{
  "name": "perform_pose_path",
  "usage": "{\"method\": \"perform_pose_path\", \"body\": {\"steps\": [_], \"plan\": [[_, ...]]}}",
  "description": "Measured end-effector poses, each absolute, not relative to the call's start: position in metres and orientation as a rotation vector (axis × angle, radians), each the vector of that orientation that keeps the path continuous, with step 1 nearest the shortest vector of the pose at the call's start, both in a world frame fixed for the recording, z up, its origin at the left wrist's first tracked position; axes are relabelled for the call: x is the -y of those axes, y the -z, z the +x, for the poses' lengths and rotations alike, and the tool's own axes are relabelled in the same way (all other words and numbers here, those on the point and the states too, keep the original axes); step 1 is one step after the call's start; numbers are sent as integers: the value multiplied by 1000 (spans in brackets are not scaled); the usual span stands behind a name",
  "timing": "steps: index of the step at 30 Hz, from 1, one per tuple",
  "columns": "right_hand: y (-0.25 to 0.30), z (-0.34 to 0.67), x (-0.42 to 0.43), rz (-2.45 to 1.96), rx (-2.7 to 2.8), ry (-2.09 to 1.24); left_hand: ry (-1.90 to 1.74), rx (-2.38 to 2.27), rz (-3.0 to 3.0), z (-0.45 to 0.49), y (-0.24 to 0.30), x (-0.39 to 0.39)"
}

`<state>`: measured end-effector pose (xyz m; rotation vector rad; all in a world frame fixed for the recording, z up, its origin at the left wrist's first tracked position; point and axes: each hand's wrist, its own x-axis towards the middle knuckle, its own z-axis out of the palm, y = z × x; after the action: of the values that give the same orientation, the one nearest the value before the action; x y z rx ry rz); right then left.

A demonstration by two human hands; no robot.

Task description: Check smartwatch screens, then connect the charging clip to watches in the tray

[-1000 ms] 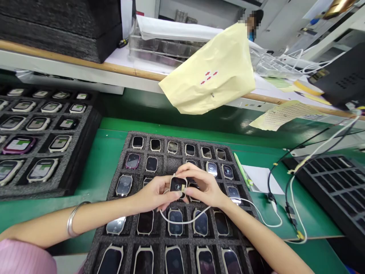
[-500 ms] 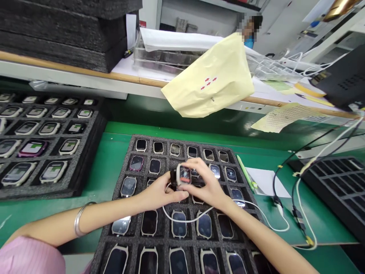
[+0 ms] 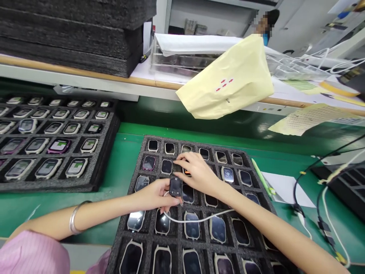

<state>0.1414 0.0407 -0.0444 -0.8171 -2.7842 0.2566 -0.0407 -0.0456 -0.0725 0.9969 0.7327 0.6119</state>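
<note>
My left hand [image 3: 159,194] is closed around a small black charging dock [image 3: 176,187] with a white cable [image 3: 196,220] trailing from it across the tray. My right hand [image 3: 196,171] hovers over the second row of the black foam tray [image 3: 137,238], its fingers apart and pointing left. Beneath its fingers, a smartwatch [image 3: 187,172] with an orange-lit screen is partly covered. A dark-screened smartwatch [image 3: 167,166] lies in the slot just left of the right fingertips. Other smartwatches, mostly with dark screens, fill slots around both hands.
Another foam tray [image 3: 98,167] of watches, several with lit screens, stands at the left. Right of my tray lie a green pen [image 3: 261,177] and white paper [image 3: 288,186]. Black cables [image 3: 298,190] hang farther right. A yellow sheet [image 3: 228,83] droops from the shelf; a person [image 3: 266,28] is behind.
The watch that was between my right fingers is out of their pinch; the right hand has spread over the tray slots. My left hand still holds the dock, now fully visible. The view has shifted left.
</note>
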Motion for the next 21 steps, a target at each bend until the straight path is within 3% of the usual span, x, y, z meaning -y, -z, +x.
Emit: {"method": "perform_pose_path", "body": {"steps": [6, 15, 21], "plan": [[54, 108, -55, -862, 2889, -198, -673, -714, 933, -44, 78, 52], [24, 152, -40, -677, 2551, -883, -762, -773, 859, -46, 81, 45], [37, 150, -15, -604, 2689, -692, -781, -826, 951, -41, 82, 51]]}}
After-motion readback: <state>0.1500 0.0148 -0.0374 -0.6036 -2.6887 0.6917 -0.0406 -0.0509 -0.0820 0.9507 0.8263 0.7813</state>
